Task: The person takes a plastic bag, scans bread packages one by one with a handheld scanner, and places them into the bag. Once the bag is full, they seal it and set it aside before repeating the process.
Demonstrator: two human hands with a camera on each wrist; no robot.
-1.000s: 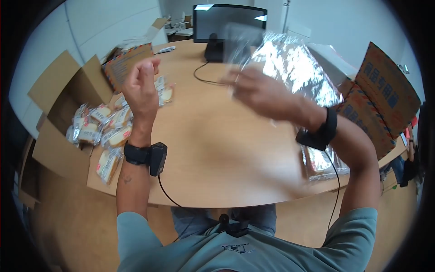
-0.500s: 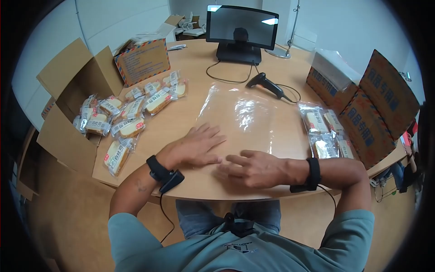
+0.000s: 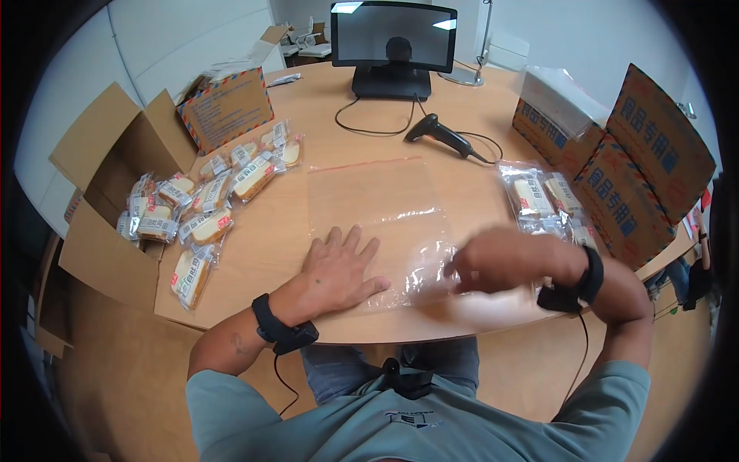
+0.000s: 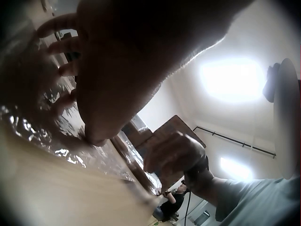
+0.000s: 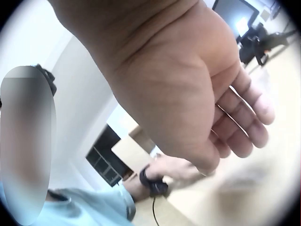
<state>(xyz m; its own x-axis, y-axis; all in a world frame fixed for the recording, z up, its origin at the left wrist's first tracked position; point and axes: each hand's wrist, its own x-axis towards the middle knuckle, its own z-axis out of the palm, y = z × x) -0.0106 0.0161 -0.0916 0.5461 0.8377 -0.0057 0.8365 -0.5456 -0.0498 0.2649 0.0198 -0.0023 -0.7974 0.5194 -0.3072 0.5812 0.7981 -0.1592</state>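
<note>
A clear zip-top plastic bag (image 3: pixel 377 189) with a reddish strip along its far edge lies flat on the table (image 3: pixel 269 231). My left hand (image 3: pixel 339 269) rests on its near left part, palm down and fingers spread. Over the bag's near right corner is my right hand (image 3: pixel 500 258), blurred in the head view. In the right wrist view, this right hand (image 5: pixel 188 94) has loosely bent fingers with nothing between them. Right of it lies a clear bag of packaged bread slices (image 3: pixel 531 196), partly hidden by the right forearm.
Several wrapped bread slices (image 3: pixel 208 227) lie at left before an open cardboard box (image 3: pixel 108 254). Beyond the bag are a barcode scanner (image 3: pixel 443 137) with its cable and a monitor (image 3: pixel 392 42). Printed cardboard boxes (image 3: pixel 623 204) stand at right, one holding clear plastic bags (image 3: pixel 558 100).
The clear bag, lifted in the air a second ago, came down flat on the table. Both hands lowered to it; since then the right hand has moved right, while the left stays on the bag.
</note>
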